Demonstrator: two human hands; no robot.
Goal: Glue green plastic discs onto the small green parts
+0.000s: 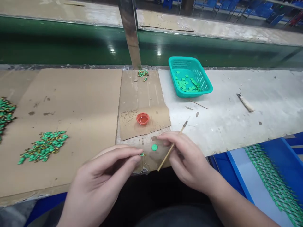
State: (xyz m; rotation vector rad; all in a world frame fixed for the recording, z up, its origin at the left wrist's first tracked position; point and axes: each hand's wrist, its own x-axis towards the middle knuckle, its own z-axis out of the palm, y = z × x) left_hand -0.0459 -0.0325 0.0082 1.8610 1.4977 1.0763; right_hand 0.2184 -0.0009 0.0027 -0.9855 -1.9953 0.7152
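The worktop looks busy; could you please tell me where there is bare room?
Mostly bare: cardboard between green-and-gold pile and red cup; pale surface between teal basket and white-handled tool. Crowded: between left hand and right hand, around green disc and brush.

"What does the room show?"

"A shop-floor scene: a long worktop (224, 123) crosses the view, brown cardboard (87, 101) laid over its left side, a scuffed pale surface at right."

"And behind it?"

"A glossy dark-green band (71, 44) runs lengthwise, catching two bright glints of light (112, 49), with an upright metal post (131, 34) standing at the worktop's back edge."

"Farther off?"

"A worn, pale ledge (213, 31) borders the band; beyond, blue seats (211, 4) with thin metal legs stand on a dark floor"
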